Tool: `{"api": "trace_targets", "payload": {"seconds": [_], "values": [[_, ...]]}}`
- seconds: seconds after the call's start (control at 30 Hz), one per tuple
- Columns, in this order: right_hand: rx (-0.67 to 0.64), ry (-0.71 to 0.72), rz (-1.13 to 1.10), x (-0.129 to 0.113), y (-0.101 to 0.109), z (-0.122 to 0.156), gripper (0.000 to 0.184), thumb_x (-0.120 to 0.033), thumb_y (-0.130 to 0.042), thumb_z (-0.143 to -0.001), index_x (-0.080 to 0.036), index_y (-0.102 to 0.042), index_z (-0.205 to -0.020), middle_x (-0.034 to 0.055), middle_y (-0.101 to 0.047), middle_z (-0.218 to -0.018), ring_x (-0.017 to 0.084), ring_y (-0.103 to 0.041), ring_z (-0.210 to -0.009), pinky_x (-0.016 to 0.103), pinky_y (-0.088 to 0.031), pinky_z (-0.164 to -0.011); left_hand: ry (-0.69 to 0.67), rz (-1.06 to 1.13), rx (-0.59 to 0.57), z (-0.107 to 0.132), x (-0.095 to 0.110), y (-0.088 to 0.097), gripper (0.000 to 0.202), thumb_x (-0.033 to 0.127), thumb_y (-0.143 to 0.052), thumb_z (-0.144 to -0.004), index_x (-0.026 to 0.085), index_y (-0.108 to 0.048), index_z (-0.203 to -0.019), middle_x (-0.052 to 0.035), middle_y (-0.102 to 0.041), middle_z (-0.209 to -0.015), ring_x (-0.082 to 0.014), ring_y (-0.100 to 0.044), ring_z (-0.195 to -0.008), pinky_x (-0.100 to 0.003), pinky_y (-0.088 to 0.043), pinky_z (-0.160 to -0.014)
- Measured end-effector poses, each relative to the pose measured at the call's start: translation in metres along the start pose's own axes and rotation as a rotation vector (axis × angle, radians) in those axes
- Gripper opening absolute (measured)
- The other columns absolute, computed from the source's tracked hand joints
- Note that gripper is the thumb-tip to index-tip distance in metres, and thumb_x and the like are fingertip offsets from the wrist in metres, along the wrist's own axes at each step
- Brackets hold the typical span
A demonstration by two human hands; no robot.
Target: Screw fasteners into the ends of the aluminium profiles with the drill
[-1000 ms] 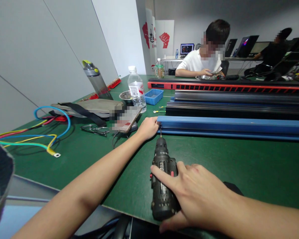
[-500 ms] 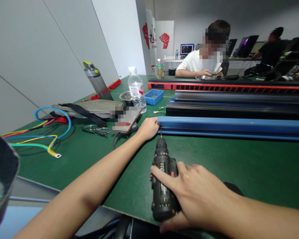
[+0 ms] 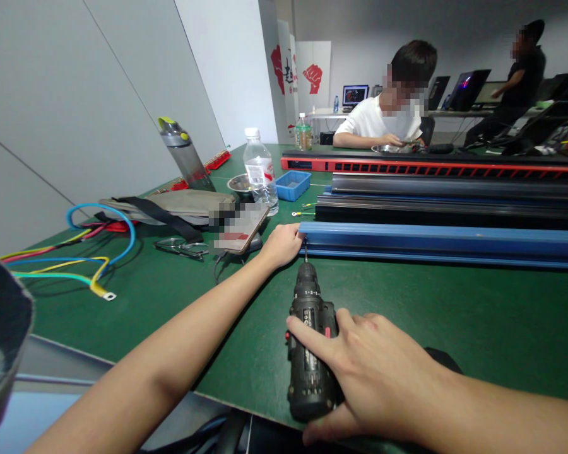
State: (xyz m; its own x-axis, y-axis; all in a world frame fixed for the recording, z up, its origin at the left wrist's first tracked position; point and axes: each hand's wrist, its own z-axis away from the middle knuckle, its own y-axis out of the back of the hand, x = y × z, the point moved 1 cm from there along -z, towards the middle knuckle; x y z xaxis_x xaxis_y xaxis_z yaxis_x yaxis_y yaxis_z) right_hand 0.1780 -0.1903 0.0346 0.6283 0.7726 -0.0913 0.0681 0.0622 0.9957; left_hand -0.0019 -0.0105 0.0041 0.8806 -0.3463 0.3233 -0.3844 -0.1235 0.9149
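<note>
My right hand (image 3: 369,366) is wrapped round a black cordless drill (image 3: 312,353) lying low over the table, its chuck pointing away from me. The thin bit (image 3: 306,252) reaches the near side of a long blue metal profile (image 3: 435,243), close to its left end. At that end my left hand (image 3: 283,244) grips the profile; its fingertips are partly hidden behind it. Whether the bit sits in a screw or a hole is too small to tell.
Beyond the profile lie a black profile (image 3: 430,210) and a red-edged black rail (image 3: 445,165). A phone (image 3: 243,230), glasses (image 3: 182,248), a water bottle (image 3: 260,170), a blue tray (image 3: 292,186) and cables (image 3: 97,284) are leftward. A person (image 3: 383,120) sits across the table.
Both my hands, the drill and the blue profile look unchanged. In the background, the person in black has risen from a seated posture.
</note>
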Motion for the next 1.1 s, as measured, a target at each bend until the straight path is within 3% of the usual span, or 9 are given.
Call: {"api": "trace_targets", "payload": {"seconds": [0.37, 0.6, 0.8, 1.1], "values": [[-0.007, 0.002, -0.007, -0.0003, 0.0020, -0.0005, 0.108, -0.089, -0.046, -0.068, -0.021, -0.034, -0.150, 0.0113, -0.060, -0.081, 0.031, -0.061, -0.069, 0.034, -0.045, -0.055, -0.008, 0.005, 0.005, -0.0001, -0.0010, -0.0010, 0.041, 0.029, -0.034, -0.094, 0.016, -0.072, -0.083, -0.0114, -0.074, -0.086, -0.0242, -0.067, -0.083, -0.028, -0.047, -0.073], [-0.004, -0.010, -0.005, 0.0005, 0.0007, 0.0005, 0.112, -0.088, -0.054, -0.064, -0.023, -0.030, -0.152, 0.0094, -0.060, -0.081, 0.030, -0.061, -0.071, 0.033, -0.045, -0.057, -0.007, -0.013, 0.006, -0.0006, -0.0022, -0.0019, 0.044, 0.032, -0.032, -0.096, 0.016, -0.071, -0.082, -0.0126, -0.074, -0.086, -0.0248, -0.068, -0.083, -0.028, -0.047, -0.072], [-0.007, -0.010, -0.014, 0.0007, 0.0007, 0.0002, 0.109, -0.092, -0.042, -0.067, -0.023, -0.032, -0.151, 0.0100, -0.060, -0.081, 0.030, -0.061, -0.069, 0.034, -0.045, -0.056, 0.005, -0.003, -0.008, -0.0005, -0.0008, -0.0007, 0.045, 0.033, -0.031, -0.096, 0.015, -0.071, -0.083, -0.0136, -0.074, -0.088, -0.0261, -0.068, -0.085, -0.030, -0.047, -0.074], [-0.006, -0.014, 0.000, 0.0002, 0.0011, -0.0001, 0.107, -0.091, -0.040, -0.069, -0.023, -0.031, -0.152, 0.0109, -0.060, -0.082, 0.029, -0.061, -0.068, 0.033, -0.044, -0.056, -0.005, 0.015, -0.004, 0.0003, -0.0005, -0.0004, 0.047, 0.034, -0.030, -0.096, 0.015, -0.071, -0.082, -0.0140, -0.074, -0.088, -0.0267, -0.067, -0.083, -0.030, -0.046, -0.073]]}}
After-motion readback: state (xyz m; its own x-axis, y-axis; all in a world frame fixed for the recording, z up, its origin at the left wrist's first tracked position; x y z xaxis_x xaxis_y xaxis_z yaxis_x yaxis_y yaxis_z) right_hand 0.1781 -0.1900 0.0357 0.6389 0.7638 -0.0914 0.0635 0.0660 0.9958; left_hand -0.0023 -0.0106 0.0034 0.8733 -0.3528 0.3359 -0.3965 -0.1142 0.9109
